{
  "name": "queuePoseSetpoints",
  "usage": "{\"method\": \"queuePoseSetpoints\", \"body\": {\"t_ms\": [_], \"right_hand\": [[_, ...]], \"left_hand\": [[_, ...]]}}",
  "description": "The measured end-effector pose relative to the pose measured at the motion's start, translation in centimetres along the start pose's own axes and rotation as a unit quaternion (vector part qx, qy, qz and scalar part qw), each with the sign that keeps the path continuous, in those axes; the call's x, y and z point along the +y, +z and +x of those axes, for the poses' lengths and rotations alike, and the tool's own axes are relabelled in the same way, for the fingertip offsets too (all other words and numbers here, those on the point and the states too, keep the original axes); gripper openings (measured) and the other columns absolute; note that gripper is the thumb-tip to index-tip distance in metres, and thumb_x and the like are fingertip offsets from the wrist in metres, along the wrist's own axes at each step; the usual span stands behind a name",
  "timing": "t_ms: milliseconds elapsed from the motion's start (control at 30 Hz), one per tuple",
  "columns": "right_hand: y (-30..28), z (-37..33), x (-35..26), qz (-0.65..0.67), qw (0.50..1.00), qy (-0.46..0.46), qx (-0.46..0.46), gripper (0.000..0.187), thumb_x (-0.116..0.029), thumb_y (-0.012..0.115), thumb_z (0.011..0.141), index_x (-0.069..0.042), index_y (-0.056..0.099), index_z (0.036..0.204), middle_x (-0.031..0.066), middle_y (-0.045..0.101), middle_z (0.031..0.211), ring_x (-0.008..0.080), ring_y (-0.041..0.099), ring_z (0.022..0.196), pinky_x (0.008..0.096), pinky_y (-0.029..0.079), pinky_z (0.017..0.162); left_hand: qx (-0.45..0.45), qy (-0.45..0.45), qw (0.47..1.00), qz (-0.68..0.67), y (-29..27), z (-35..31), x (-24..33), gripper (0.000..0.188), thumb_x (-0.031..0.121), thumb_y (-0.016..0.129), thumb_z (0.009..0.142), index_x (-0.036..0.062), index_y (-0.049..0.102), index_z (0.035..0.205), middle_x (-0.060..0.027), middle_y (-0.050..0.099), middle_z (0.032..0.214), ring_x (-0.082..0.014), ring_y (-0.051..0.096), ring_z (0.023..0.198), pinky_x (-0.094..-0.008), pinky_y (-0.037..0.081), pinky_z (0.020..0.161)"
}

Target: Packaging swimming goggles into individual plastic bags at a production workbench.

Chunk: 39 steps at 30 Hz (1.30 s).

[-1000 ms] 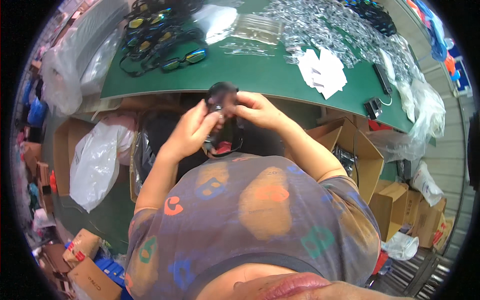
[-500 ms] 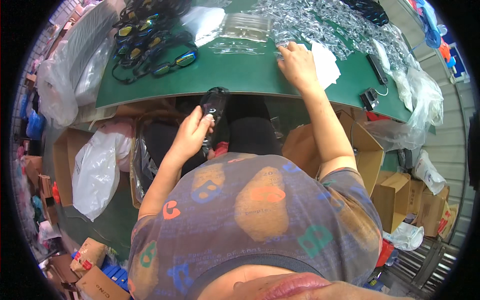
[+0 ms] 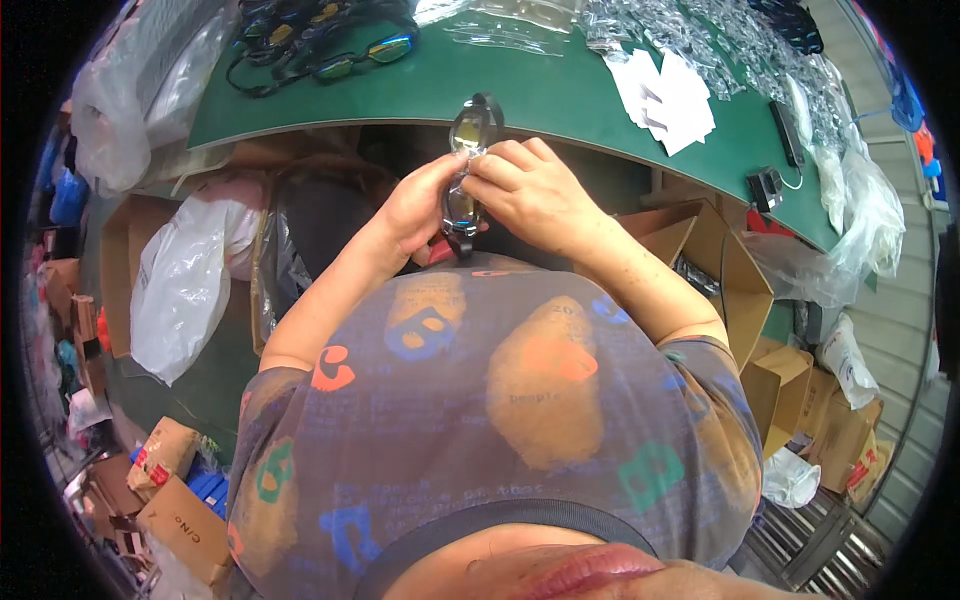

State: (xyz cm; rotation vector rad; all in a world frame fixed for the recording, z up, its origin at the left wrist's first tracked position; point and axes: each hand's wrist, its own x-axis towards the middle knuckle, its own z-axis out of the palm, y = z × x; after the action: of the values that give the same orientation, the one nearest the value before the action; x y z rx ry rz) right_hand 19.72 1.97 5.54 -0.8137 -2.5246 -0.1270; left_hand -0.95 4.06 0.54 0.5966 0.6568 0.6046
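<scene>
Here, fingers [image 3: 480,168] of both hands pinch one pair of goggles [image 3: 466,160], held upright off the bench edge, close to the chest, likely so the lenses face the eyes for checking. Left hand [image 3: 420,205] clamps the lower lens and strap; right hand [image 3: 530,190] nips the frame's side. Beyond, on the green bench [image 3: 560,95]: more goggles [image 3: 330,45], clear bags [image 3: 700,30], white slips [image 3: 665,90]. Cartons [image 3: 700,250] below.

Even, bright overhead light falls on the green counter [image 3: 560,95], with small glints on the clear plastic bags [image 3: 700,30] at the top. Deep shadow lies beneath its edge. Fisheye distortion bends the rim into black corners; the near foreground is soft.
</scene>
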Motion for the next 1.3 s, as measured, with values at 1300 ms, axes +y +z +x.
{"method": "queuePoseSetpoints", "body": {"t_ms": [1300], "right_hand": [[-9.2, -4.9, 11.4, 0.594, 0.650, 0.370, 0.296, 0.019, -0.024, 0.068, 0.100, -0.006, 0.071, 0.105, 0.0044, 0.069, 0.081, 0.0111, 0.062, 0.065, 0.0239, 0.046, 0.056]], "left_hand": [[-0.036, 0.000, 0.999, 0.010, 0.0, -0.4, -2.3, 0.029, 0.025, 0.050, 0.108, 0.0066, 0.052, 0.131, -0.0083, 0.064, 0.109, -0.0191, 0.067, 0.094, -0.0408, 0.063, 0.072]]}}
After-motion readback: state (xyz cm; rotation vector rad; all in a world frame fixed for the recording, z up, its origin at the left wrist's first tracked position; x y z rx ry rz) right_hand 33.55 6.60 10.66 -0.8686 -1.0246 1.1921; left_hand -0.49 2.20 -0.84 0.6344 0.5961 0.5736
